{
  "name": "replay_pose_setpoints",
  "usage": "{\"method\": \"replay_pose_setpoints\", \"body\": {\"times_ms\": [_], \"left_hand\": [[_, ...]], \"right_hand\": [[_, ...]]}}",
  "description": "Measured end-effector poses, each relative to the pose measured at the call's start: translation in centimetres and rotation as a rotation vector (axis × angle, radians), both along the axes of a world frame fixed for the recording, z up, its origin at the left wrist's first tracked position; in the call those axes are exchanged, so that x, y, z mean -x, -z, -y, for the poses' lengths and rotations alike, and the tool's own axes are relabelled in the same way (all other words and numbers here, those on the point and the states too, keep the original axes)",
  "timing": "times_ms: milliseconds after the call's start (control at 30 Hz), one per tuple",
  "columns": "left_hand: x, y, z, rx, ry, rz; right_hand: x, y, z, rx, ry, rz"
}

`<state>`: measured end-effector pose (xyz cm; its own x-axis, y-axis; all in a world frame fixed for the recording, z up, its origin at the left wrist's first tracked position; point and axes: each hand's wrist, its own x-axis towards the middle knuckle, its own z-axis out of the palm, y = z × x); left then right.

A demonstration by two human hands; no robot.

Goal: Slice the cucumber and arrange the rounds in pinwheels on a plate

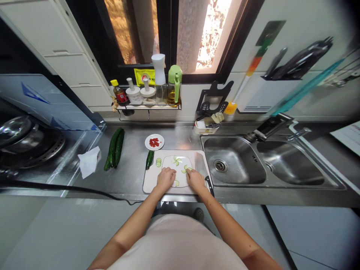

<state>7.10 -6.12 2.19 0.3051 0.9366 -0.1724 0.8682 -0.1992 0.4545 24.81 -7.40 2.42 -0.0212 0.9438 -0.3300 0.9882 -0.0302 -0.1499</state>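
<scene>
A white plate (182, 182) lies on a pale cutting board (150, 183), with thin cucumber slices (176, 161) set in a small fan near its top. More pale green slices lie at its right side and bottom. My right hand (196, 180) pinches a cucumber slice (186, 169) at the plate's right side. Over the left edge of the plate, my left hand (165, 178) has its fingers curled together; what they hold, if anything, is hidden. Stacked slices (158, 162) and a cut cucumber piece (150, 160) rest on the board's left. A knife (201, 163) lies along its right side.
A small white plate of chopped red pieces (154, 142) stands behind the board. Whole cucumbers (114, 148) and a white paper towel (89, 162) lie left. A double steel sink (234, 159) is on the right. Bottles and jars line a wall shelf (149, 107).
</scene>
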Motion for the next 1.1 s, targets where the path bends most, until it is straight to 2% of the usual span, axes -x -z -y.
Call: {"method": "replay_pose_setpoints", "body": {"times_ms": [100,200,600,933,1100], "left_hand": [[-1.7,0.0,-0.3,-0.034,0.154,-0.040],[-3.0,0.2,-0.7,-0.019,0.212,-0.082],[-4.0,0.8,-1.0,-0.027,0.245,-0.132],[-3.9,1.2,-1.1,-0.037,0.250,-0.136],[-4.2,0.9,-1.3,-0.029,0.236,-0.132]], "right_hand": [[0.0,0.0,-0.2,-0.002,0.000,-0.001],[0.0,-0.1,-0.2,0.001,0.000,-0.005],[0.0,-0.1,-0.3,-0.006,0.059,-0.069],[-0.5,0.9,-1.3,0.012,0.207,-0.222],[-0.7,1.2,-2.1,-0.005,0.228,-0.240]]}}
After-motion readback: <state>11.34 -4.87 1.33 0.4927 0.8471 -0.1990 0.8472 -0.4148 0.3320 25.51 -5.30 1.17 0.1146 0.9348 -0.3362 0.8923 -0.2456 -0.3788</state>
